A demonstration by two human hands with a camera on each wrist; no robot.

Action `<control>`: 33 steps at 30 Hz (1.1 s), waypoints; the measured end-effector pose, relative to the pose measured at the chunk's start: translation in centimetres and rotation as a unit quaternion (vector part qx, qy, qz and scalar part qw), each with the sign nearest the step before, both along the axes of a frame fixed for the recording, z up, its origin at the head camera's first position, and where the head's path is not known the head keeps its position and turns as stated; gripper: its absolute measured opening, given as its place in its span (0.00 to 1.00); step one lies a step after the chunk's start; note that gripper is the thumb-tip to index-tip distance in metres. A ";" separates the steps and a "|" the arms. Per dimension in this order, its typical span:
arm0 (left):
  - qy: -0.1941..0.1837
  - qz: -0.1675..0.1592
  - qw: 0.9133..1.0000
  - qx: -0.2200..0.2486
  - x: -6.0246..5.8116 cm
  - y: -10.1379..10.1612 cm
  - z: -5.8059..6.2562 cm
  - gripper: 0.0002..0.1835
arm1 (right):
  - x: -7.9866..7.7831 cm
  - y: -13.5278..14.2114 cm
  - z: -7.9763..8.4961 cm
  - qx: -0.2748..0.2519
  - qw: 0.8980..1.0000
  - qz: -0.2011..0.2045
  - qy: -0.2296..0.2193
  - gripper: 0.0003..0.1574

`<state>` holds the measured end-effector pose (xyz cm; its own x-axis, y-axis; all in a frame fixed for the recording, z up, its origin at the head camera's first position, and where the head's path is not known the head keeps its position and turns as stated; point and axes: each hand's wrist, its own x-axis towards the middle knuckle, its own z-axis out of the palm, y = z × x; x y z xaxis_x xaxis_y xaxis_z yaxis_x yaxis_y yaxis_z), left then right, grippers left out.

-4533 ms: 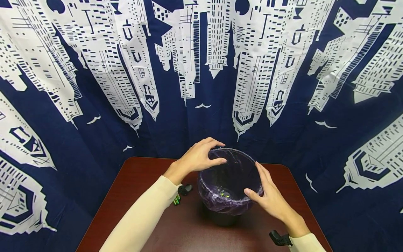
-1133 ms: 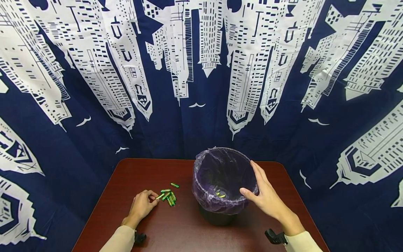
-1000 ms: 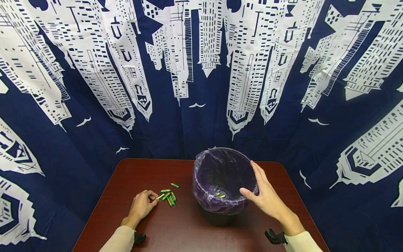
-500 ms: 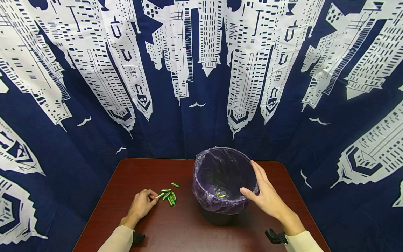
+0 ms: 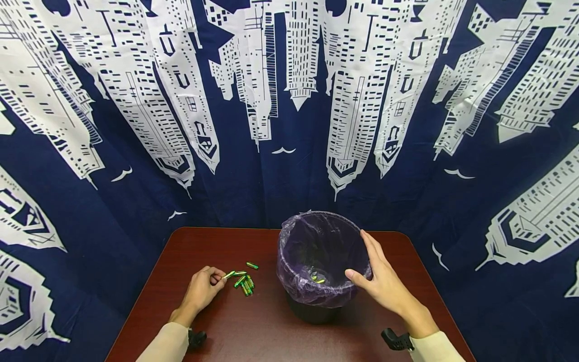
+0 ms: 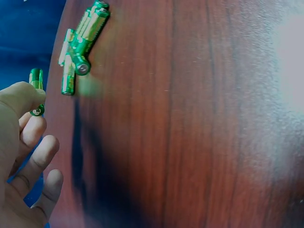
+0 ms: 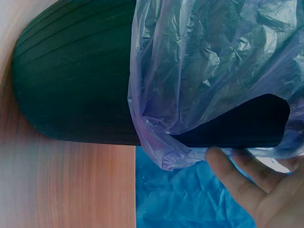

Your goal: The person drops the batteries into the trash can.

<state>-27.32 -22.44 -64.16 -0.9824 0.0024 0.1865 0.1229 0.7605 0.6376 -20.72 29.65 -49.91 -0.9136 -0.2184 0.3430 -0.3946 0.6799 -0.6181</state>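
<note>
With thumb and fingertips, my left hand (image 5: 199,290) pinches a green and yellow battery (image 6: 36,77). The left wrist view shows that battery raised above the table, the other fingers loosely spread. Right beside it lies a small pile of similar batteries (image 5: 246,285), and one more battery (image 5: 252,265) sits just behind. My right hand (image 5: 392,286) rests against the right side of the rim of a dark bin (image 5: 312,312), its fingers fairly straight. A translucent purple bag (image 5: 307,296) lines the bin and folds over the rim. Down inside it, a few batteries (image 5: 319,281) show.
The reddish-brown wooden table (image 5: 267,332) has its back edge close to a navy curtain (image 5: 253,201) printed with white buildings. A black wrist device (image 5: 396,340) is strapped at the right cuff, another (image 5: 197,339) at the left.
Earlier my left hand was up at the bin's rim, then came down to the batteries. It now draws one battery slightly back from the pile. The right hand stays at the rim.
</note>
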 end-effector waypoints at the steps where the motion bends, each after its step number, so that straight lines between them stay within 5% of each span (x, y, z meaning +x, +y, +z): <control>1: 0.004 0.001 1.000 0.001 0.0 0.0 0.2 0.04 | 0.0 0.0 0.0 0.000 1.000 0.000 0.000 0.74; 20: 0.098 -0.011 0.995 0.016 -0.9 0.7 3.7 0.04 | 0.0 0.1 -0.1 -0.001 1.000 -0.002 0.001 0.73; 33: 0.125 -0.028 0.992 0.021 -1.4 2.2 7.0 0.05 | 0.0 0.1 -0.1 -0.004 1.000 -0.001 0.002 0.74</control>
<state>-28.73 -20.24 -57.15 -0.9045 0.0422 0.4244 0.3213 0.7218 0.6130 -20.72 29.72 -50.01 -0.9126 -0.2143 0.3483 -0.3960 0.6754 -0.6221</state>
